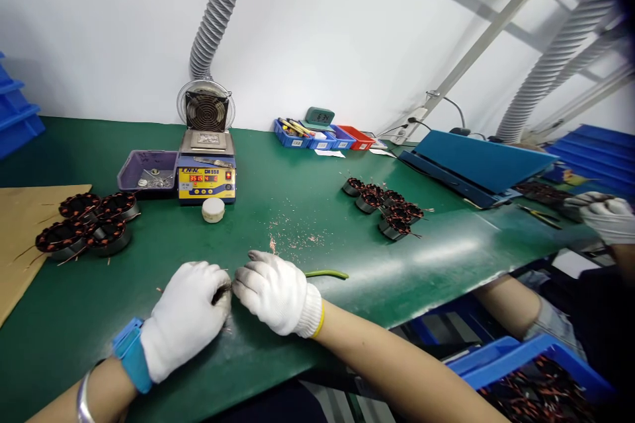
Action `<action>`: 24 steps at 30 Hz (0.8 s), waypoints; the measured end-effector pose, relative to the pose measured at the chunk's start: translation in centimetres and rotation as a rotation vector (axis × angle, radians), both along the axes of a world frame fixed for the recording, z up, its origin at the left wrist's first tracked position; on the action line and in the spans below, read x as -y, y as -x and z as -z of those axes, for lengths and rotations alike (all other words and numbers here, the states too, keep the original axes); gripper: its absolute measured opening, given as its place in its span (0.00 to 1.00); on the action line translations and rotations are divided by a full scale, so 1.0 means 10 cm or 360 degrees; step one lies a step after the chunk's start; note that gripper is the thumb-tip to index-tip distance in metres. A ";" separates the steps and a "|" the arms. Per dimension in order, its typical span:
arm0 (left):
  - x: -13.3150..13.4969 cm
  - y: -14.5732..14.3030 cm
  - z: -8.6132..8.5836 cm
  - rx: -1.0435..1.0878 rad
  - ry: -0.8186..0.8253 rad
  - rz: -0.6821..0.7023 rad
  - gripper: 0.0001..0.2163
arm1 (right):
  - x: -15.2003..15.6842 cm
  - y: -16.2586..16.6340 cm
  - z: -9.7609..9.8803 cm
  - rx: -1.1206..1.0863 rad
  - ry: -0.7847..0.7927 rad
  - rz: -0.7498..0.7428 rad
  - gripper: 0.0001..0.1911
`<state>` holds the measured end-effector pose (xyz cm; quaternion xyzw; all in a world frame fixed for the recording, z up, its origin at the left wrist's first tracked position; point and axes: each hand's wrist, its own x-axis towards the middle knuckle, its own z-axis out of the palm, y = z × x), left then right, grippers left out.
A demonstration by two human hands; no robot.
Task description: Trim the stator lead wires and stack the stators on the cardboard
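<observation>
My left hand, in a white knitted glove, is at the front of the green table, its fingers curled together. My right hand, gloved alike with stained fingertips, meets it almost fingertip to fingertip and is closed too. Whatever lies between the fingers is hidden; only thin wire-like ends show near the left fingers. From behind my right hand a curved green handle sticks out, and I cannot tell whether the hand touches it. Fine copper-coloured scraps are scattered beyond the hands. A round white lump sits farther back.
Black ring coils with copper wire stand at left by brown cardboard; more coils stand right. A solder pot, purple bin and small blue trays line the back. A co-worker's gloved hand is far right.
</observation>
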<state>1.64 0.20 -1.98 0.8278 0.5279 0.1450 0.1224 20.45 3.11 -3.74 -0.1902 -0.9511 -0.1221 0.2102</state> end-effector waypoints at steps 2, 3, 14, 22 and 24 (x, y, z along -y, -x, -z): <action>0.01 0.00 0.00 -0.0005 -0.0007 0.0007 0.08 | 0.05 0.02 0.00 -0.0021 0.0324 0.0098 0.07; 0.01 0.00 0.00 -0.0001 -0.0006 0.0006 0.08 | 0.08 0.04 0.00 -0.0099 0.0567 0.0209 0.06; 0.01 0.00 -0.03 -0.0008 0.0041 0.0015 0.09 | 0.15 0.08 -0.03 -0.0454 0.1567 0.0663 0.10; 0.01 0.00 -0.01 -0.0063 -0.0046 0.0007 0.08 | 0.04 0.07 -0.03 0.0116 -0.0087 0.0075 0.10; 0.01 0.01 -0.01 -0.0051 -0.0047 0.0014 0.08 | 0.07 0.09 -0.07 0.0236 0.0096 0.0145 0.06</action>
